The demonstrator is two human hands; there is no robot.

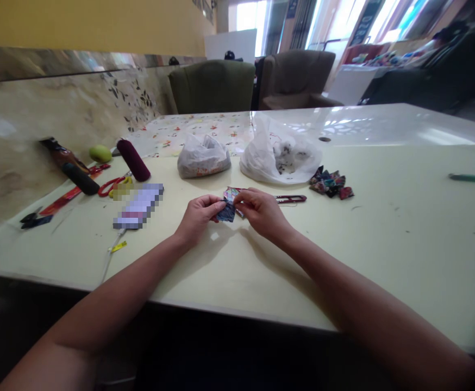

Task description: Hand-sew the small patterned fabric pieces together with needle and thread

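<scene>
My left hand (200,216) pinches a small dark blue patterned piece of cloth (225,213) between thumb and fingers, just above the table. Close against its upper right edge, my right hand (262,209) has its thumb and fingertips pressed together. Whatever sits between those fingertips is too small to make out. Behind the hands lies a multicoloured patterned scrap (231,192), partly covered by them. A pair of dark red thread snips (292,199) rests on the table past my right hand. Several small stuffed cloth pieces (330,183) are heaped farther right.
Two white plastic bags (204,157) stand beyond the hands, the right one (280,157) holding white filling. On the left lie a phone (139,206) with a cable, scissors (115,186), a maroon thread cone (133,160), a bottle (64,157) and a green fruit (100,153). A green pen-like object (473,178) lies right.
</scene>
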